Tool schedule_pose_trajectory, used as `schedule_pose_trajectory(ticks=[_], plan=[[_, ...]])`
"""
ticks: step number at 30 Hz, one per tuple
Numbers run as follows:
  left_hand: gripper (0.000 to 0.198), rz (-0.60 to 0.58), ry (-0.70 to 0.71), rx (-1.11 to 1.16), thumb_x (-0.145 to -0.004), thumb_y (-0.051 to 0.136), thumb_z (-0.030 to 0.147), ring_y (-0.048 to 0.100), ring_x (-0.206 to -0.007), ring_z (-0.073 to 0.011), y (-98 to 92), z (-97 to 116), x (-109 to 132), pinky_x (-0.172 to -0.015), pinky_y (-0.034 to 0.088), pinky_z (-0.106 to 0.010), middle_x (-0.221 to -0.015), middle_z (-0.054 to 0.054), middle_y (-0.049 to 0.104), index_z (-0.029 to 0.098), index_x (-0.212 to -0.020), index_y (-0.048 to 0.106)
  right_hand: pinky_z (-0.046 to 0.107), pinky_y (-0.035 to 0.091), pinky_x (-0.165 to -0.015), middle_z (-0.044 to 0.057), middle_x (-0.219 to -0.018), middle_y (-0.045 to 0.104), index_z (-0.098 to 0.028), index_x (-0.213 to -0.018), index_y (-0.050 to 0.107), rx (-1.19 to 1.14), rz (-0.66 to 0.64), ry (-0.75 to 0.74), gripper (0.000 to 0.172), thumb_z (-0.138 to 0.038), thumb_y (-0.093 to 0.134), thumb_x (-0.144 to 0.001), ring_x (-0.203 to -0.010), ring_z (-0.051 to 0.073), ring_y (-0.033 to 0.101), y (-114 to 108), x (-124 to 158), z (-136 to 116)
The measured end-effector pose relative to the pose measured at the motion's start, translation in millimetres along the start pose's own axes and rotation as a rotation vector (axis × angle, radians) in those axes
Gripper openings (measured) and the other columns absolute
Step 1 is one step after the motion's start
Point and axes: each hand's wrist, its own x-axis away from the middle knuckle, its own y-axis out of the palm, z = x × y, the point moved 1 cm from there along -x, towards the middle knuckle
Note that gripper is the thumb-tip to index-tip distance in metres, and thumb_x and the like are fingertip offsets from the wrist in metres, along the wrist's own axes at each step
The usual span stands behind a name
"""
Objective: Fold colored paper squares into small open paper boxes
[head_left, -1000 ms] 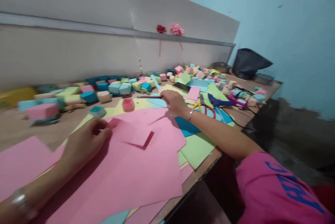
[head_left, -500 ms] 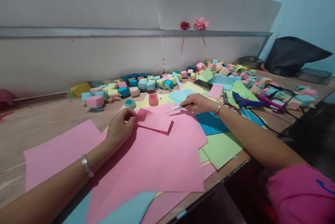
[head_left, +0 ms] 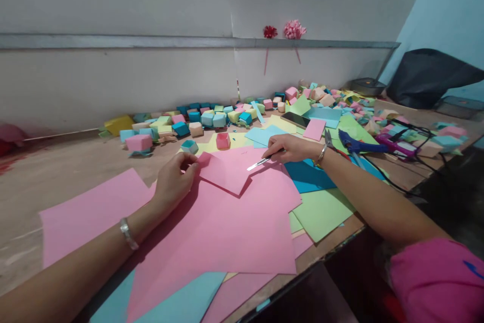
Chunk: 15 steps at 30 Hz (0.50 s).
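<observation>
My left hand [head_left: 177,178] pinches the left edge of a small folded piece of pink paper [head_left: 227,174], lifted slightly above a large pink sheet [head_left: 234,232]. Closed around a craft knife [head_left: 258,164], my right hand [head_left: 291,148] is just right of that piece, its blade pointing left. The blade lies close to the paper's right corner; whether they touch I cannot tell. A pink paper box [head_left: 223,140] and a light blue paper box [head_left: 189,146] stand just beyond the hands.
Many small coloured paper boxes [head_left: 207,119] line the wall. To the right lie a phone [head_left: 296,120], scissors [head_left: 328,139], a blue glue gun [head_left: 361,144] and a purple one [head_left: 401,147] with black cables. Green sheets [head_left: 321,212] reach toward the table edge.
The small pink paper has turned, its near corner now lower and its right edge more slanted. The knife has shifted slightly right and down, and the view has tilted a little.
</observation>
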Motion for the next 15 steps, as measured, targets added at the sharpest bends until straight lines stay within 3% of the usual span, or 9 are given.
schedule_pose_trajectory(ticks=[8, 15], plan=[[0.018, 0.022, -0.004, -0.066, -0.076, 0.051, 0.030, 0.060, -0.074, -0.0199, 0.7, -5, -5, -0.069, 0.044, -0.031, -0.082, -0.002, 0.067, 0.021, -0.087, 0.062, 0.024, 0.044, -0.072, 0.005, -0.092, 0.064, -0.022, -0.113, 0.074, -0.104, -0.045, -0.057, 0.026, -0.020, 0.063, -0.090, -0.079, 0.012, 0.058, 14, -4, -3], [0.017, 0.024, 0.045, -0.127, -0.080, 0.049, 0.027, 0.062, -0.074, -0.0196, 1.6, -13, -8, -0.069, 0.046, -0.031, -0.083, -0.002, 0.068, 0.021, -0.089, 0.061, 0.022, 0.043, -0.068, 0.005, -0.090, 0.064, -0.020, -0.111, 0.075, -0.144, -0.055, -0.079, 0.025, -0.018, 0.064, -0.089, -0.076, 0.011, 0.058, 12, -2, -8]])
